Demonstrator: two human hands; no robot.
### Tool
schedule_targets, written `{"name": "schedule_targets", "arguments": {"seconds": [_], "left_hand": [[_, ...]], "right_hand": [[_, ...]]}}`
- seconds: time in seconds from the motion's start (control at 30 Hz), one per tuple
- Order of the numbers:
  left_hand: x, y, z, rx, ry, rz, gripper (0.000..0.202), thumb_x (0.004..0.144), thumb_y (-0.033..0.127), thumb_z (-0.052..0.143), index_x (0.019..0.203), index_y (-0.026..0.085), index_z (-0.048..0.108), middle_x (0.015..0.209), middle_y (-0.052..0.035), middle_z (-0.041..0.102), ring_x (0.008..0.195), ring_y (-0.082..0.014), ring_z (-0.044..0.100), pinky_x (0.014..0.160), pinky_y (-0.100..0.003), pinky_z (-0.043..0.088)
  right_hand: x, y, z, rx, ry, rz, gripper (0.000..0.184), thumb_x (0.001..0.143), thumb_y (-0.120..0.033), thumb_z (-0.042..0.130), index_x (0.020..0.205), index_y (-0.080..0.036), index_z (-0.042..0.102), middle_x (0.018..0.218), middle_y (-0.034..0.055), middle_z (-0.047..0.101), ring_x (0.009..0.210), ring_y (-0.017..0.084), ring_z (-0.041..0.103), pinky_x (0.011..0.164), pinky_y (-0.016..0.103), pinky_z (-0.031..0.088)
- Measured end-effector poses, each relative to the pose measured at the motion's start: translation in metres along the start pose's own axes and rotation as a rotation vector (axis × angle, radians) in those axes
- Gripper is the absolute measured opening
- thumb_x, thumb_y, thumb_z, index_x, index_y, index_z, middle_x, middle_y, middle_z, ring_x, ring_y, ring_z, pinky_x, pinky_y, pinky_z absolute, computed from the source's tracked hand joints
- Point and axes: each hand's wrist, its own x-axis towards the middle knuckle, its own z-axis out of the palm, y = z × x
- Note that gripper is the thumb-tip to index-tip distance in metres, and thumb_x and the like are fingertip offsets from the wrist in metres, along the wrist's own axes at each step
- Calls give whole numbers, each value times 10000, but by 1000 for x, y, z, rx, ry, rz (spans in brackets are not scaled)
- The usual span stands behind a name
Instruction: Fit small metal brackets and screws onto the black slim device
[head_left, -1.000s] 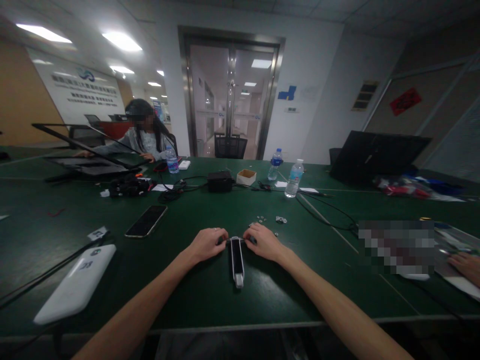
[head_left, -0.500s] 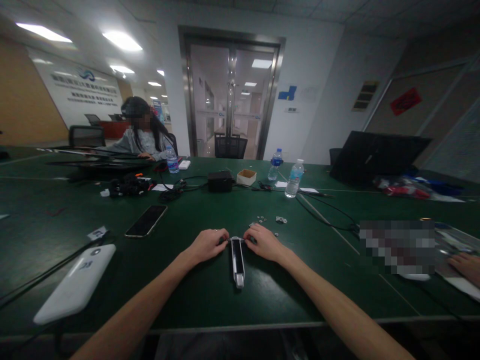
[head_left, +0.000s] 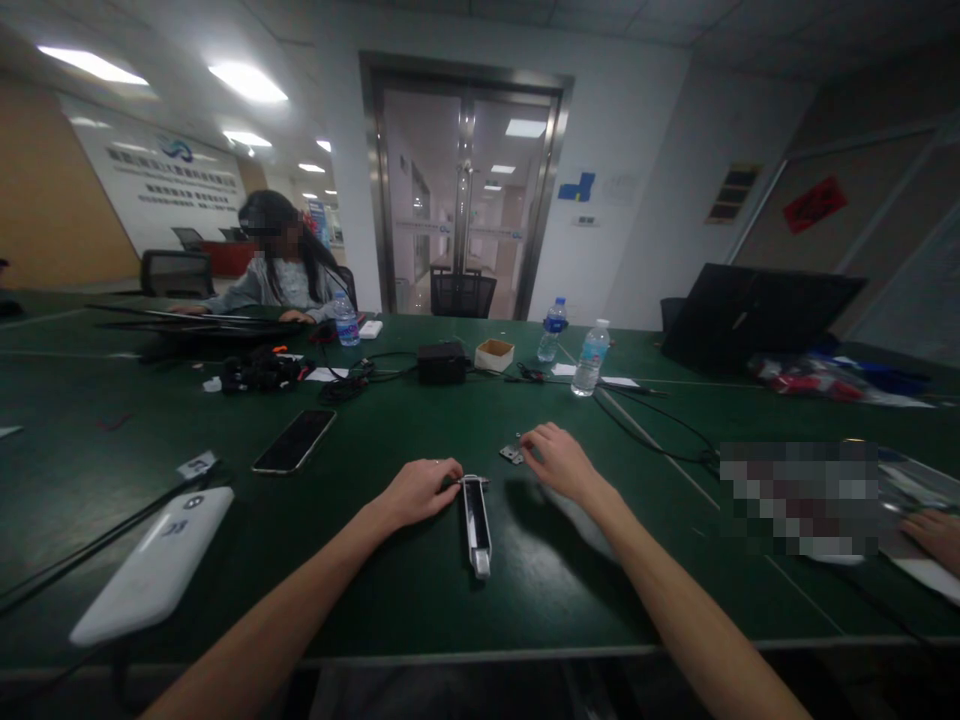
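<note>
A narrow black and silver bar-shaped part (head_left: 474,520) lies lengthwise on the green table in front of me. My left hand (head_left: 418,491) rests curled at its far left end, fingertips pinching that end. Raised a little off the table, my right hand (head_left: 559,462) hovers to the right of the bar's far end, its fingers bent over a small metal piece (head_left: 512,454). Whether the fingers touch that piece I cannot tell.
A black phone (head_left: 294,441) and a white flat device (head_left: 154,562) lie left. Cables, a black box (head_left: 441,362), a small carton (head_left: 493,353) and two water bottles (head_left: 589,358) stand farther back. A person sits at the far left; another person's hand (head_left: 930,532) shows at right.
My right hand has let go of the bar's far end, lifted and moved right and away toward the small metal piece. My left hand stays on the bar.
</note>
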Motion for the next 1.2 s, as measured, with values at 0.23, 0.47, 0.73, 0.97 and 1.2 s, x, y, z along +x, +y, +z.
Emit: {"name": "schedule_targets", "arguments": {"seconds": [0.23, 0.47, 0.73, 0.97, 1.2], "left_hand": [[0, -1, 2, 21, 2, 14, 210, 916, 281, 476, 1077, 178, 563, 951, -36, 640, 839, -171, 603, 725, -270, 453], [0, 1, 0, -1, -24, -12, 216, 921, 290, 462, 1082, 187, 564, 981, -39, 638, 858, -166, 600, 733, -264, 462], [0, 0, 1, 12, -20, 1, 205, 921, 279, 476, 1081, 183, 559, 988, -34, 637, 870, -162, 603, 751, -267, 460], [1, -1, 2, 0, -20, 2, 218, 921, 289, 466, 1080, 178, 566, 995, -43, 640, 874, -165, 603, 758, -274, 463], [2, 0, 2, 20, -13, 7, 209, 916, 284, 461, 1067, 187, 570, 975, -40, 644, 874, -168, 602, 748, -267, 461]], "right_hand": [[-7, 45, -3, -156, -94, 223, 230, 910, -230, 445, 990, -165, 650, 997, 108, 640, 965, 237, 527, 816, 320, 389], [-6, 45, 22, -144, -203, 211, 317, 931, -279, 429, 1168, -157, 602, 1114, 145, 598, 1029, 266, 510, 842, 339, 388], [-2, 41, 41, -110, -182, 220, 410, 955, -392, 378, 1286, -201, 527, 1188, 144, 536, 1072, 264, 479, 909, 377, 372], [2, 40, 44, -88, -179, 241, 450, 951, -447, 358, 1323, -233, 497, 1222, 134, 512, 1121, 284, 438, 912, 403, 373], [3, 41, 45, -85, -166, 231, 436, 952, -450, 353, 1279, -227, 535, 1193, 138, 522, 1111, 281, 443, 920, 420, 366]]}}
